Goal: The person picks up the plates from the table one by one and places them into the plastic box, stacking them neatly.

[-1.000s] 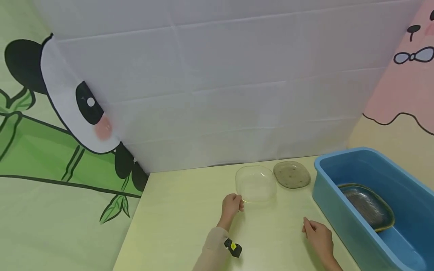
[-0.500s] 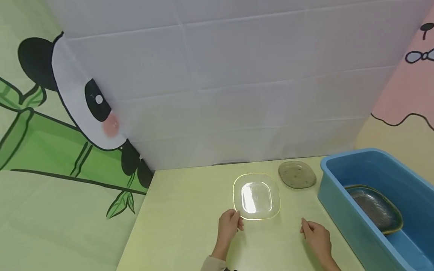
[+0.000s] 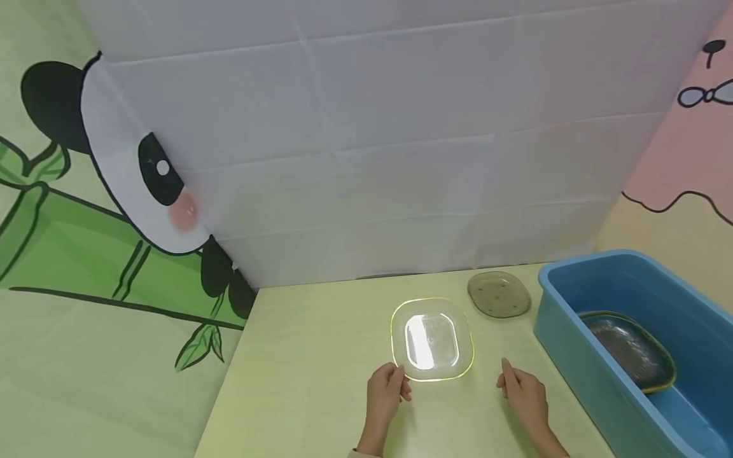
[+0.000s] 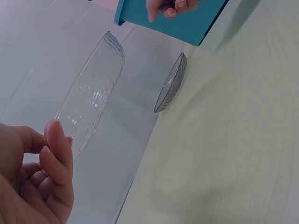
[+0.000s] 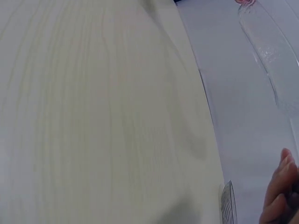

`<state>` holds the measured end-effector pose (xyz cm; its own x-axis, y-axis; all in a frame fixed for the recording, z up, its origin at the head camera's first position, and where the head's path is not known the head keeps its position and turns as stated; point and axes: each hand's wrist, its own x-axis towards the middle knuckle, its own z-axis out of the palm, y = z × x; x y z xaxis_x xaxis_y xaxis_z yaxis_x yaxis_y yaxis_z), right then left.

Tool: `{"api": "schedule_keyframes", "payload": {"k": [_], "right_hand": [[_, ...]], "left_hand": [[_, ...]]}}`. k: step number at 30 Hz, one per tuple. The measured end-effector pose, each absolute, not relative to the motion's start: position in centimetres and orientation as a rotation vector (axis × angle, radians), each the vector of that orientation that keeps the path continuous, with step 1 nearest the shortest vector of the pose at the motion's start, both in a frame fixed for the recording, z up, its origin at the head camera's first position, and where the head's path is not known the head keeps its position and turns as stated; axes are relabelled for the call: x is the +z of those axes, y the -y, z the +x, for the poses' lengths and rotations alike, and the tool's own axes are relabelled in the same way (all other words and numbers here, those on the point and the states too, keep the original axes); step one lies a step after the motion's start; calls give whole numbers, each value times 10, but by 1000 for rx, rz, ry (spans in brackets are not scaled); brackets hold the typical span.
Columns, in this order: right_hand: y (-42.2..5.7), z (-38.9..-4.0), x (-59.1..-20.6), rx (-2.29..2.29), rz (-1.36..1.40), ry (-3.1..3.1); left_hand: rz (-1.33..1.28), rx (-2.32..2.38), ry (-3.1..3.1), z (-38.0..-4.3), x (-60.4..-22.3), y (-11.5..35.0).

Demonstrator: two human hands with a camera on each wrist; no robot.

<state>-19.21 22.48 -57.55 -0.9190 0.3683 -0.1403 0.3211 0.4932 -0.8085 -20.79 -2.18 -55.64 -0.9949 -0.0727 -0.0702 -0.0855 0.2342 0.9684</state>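
Note:
A clear, rounded-square plate (image 3: 433,340) with a yellowish rim hovers over the table. My left hand (image 3: 386,391) pinches its near left corner between thumb and fingers. In the left wrist view the clear plate (image 4: 93,93) stands off the tabletop, seen almost edge-on. My right hand (image 3: 525,395) is above the table to the right of the plate, apart from it and holding nothing; its fingers are loosely bent with one digit pointing forward. Farther back, a grey-brown see-through plate (image 3: 499,294) with small dark spots lies on the table.
A deep blue tub (image 3: 564,312) stands at the right of the table (image 3: 298,362). Inside leans a dark blue-green dish (image 3: 630,353) with a yellowish rim. White cloth (image 3: 355,191) hangs behind the table's back edge, and a panda-print cloth (image 3: 114,191) hangs at the left.
My left hand has lifted the clear plate and drawn it nearer. The right hand has shifted slightly left. The grey-brown plate and the tub have stayed put.

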Motion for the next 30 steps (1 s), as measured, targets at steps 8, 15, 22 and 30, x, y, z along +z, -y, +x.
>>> {"api": "schedule_keyframes", "payload": {"k": [8,15,22,30], "right_hand": [[-214,-207,-570,1559,-533,2703],[-211,-215,-562,1581,-426,2749],[-206,-222,-559,1556,-359,2799],[-197,-223,-564,1544,-315,2853]], "left_hand": [[-160,1920,-2467,-207,-559,22],[-171,1911,-2468,-208,-560,25],[-180,1910,-2473,-209,-566,29],[-197,1903,-2471,-205,-569,30]]}}
